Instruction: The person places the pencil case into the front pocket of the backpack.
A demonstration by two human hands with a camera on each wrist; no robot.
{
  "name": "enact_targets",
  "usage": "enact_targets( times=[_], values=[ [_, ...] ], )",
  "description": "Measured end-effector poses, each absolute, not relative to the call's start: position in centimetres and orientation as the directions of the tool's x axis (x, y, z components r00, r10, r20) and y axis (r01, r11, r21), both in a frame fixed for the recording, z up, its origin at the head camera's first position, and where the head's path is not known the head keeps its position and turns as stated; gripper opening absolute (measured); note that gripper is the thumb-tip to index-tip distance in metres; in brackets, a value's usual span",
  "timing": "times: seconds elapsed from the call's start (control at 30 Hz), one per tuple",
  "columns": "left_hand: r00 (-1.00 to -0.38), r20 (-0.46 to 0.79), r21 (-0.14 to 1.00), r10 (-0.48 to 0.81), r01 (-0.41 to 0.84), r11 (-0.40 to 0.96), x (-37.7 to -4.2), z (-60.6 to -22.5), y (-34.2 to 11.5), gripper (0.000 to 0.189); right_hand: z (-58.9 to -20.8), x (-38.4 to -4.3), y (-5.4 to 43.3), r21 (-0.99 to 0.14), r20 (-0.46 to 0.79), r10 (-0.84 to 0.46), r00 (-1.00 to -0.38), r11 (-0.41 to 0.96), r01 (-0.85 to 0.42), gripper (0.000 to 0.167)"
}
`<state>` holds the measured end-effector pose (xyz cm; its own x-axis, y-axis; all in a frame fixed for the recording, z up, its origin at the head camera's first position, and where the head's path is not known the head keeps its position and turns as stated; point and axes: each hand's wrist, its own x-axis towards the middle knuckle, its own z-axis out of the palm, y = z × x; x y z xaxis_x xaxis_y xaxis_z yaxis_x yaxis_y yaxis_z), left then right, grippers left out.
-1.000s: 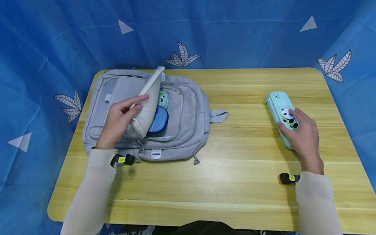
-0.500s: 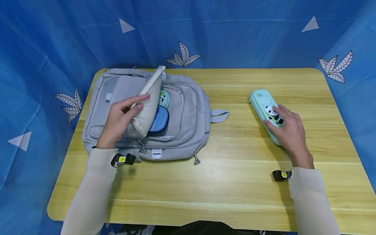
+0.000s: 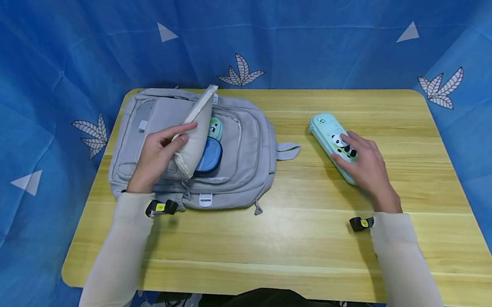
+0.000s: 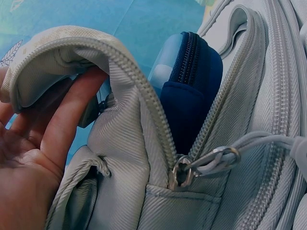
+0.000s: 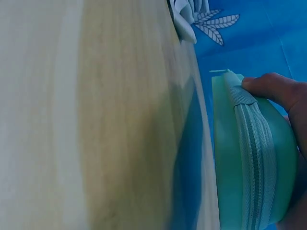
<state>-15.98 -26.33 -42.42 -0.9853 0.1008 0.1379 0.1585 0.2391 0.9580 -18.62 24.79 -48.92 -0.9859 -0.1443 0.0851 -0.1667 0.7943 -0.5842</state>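
Note:
A grey backpack (image 3: 246, 168) lies on the table at the left with its front pocket unzipped. My left hand (image 3: 152, 155) grips the pocket flap (image 3: 197, 139) and holds it lifted, thumb on one side and fingers on the other. Inside the pocket sit a blue zip case (image 4: 189, 91) and a small mint panda case (image 3: 215, 128), partly hidden behind the flap. To the right, my right hand (image 3: 369, 166) holds a mint pencil case (image 3: 328, 130) with a panda on its lid. The right wrist view shows its zipped side (image 5: 254, 163), with the thumb pressed near one end.
The wooden table (image 3: 290, 245) has rounded corners. A strap loop (image 3: 287, 151) sticks out from the backpack's right end, and a zipper pull (image 3: 258, 208) dangles at its near edge. Blue patterned cloth (image 3: 309, 37) hangs behind the table and along both sides.
My right hand has carried the mint pencil case leftward, closer to the backpack. The left hand keeps its place on the flap.

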Motion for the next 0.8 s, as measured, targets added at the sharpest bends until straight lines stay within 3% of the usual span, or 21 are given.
enact_targets(
  times=[0.8],
  values=[
    [-0.985, 0.137, 0.96, 0.108, 0.159, 0.231, -16.0, -42.5, -26.3, 0.034, -47.3, -20.6, 20.5, -0.554, 0.096, -0.335, -0.937, 0.764, -0.33, 0.065]
  ],
)
